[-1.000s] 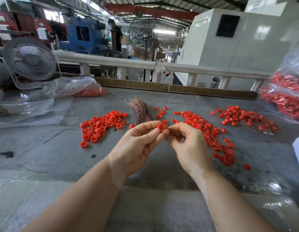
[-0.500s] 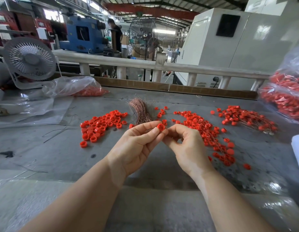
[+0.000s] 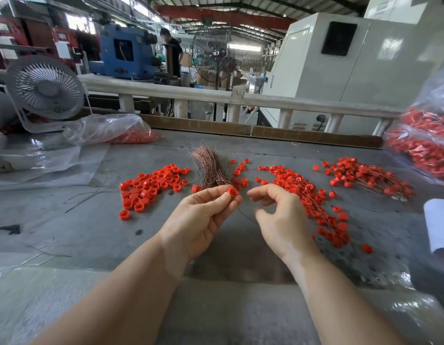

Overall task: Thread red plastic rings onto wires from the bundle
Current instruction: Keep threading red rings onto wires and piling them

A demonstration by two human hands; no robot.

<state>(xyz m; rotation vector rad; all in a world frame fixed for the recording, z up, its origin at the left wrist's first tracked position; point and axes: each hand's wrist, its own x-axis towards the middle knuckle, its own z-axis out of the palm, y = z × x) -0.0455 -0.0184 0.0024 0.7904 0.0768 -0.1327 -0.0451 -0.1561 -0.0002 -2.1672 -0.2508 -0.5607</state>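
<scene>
1. Fingers of the left hand (image 3: pixel 203 215) are curled, and a red ring (image 3: pixel 232 192) is pinched between the thumb and the fingertips, just below the middle of the frame.
2. Fingers of the right hand (image 3: pixel 282 215) are loosely curled, with a small gap kept between the thumb and the index finger; whether anything is held between them cannot be told.
3. A thin dark wire (image 3: pixel 245 215) is seen between the two hands, running from under the ring down and to the right.
4. The bundle of copper wires (image 3: pixel 211 170) is laid on the grey table (image 3: pixel 91 232), just above the left hand, in the middle of the frame.
5. A pile of loose red rings (image 3: pixel 151 186) is spread left of the bundle.
6. Rings already put on wires (image 3: pixel 308 192) are laid right of the bundle, close to the right hand, and a second such group (image 3: pixel 365 176) is placed further to the right.
7. A clear bag of red parts (image 3: pixel 425 148) is seen at the right edge of the frame, and another plastic bag (image 3: pixel 108 129) with red rings lies in the upper left part of the table.
8. A small white fan (image 3: pixel 45 88) is placed at the upper left, behind this bag.
</scene>
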